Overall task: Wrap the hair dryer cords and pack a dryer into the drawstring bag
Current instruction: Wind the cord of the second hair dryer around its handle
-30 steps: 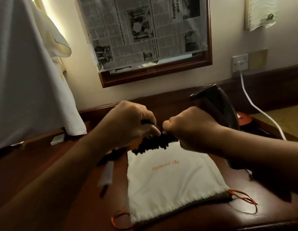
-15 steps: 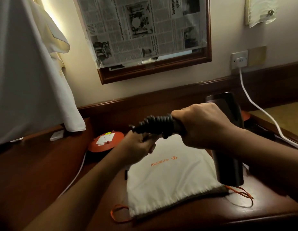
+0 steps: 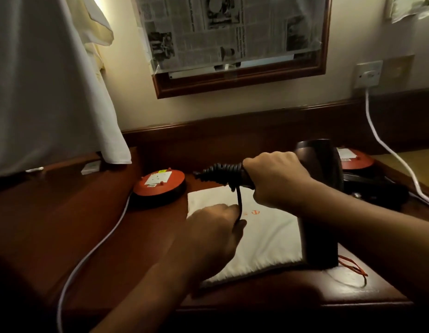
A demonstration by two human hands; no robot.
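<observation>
A black hair dryer (image 3: 320,203) is held above the desk, its barrel pointing down over the white drawstring bag (image 3: 264,239). My right hand (image 3: 276,179) grips its handle, which points left. Black cord (image 3: 220,173) is coiled in several turns around the handle's end. One strand drops from the coil into my left hand (image 3: 213,231), which pinches it just above the bag. The bag lies flat with an orange logo and orange drawstrings (image 3: 352,267) at its near right corner. A second dark dryer (image 3: 374,186) lies behind at the right.
A round orange-and-black socket reel (image 3: 160,186) sits left of the bag with a white cable (image 3: 93,251) trailing to the front. Another orange reel (image 3: 355,159) is at the back right. A white cable (image 3: 386,150) hangs from the wall socket. White cloth (image 3: 40,80) hangs at left.
My left hand has dropped from the handle down to just over the bag, drawing a strand of cord with it. The dryer has tilted so its barrel points down.
</observation>
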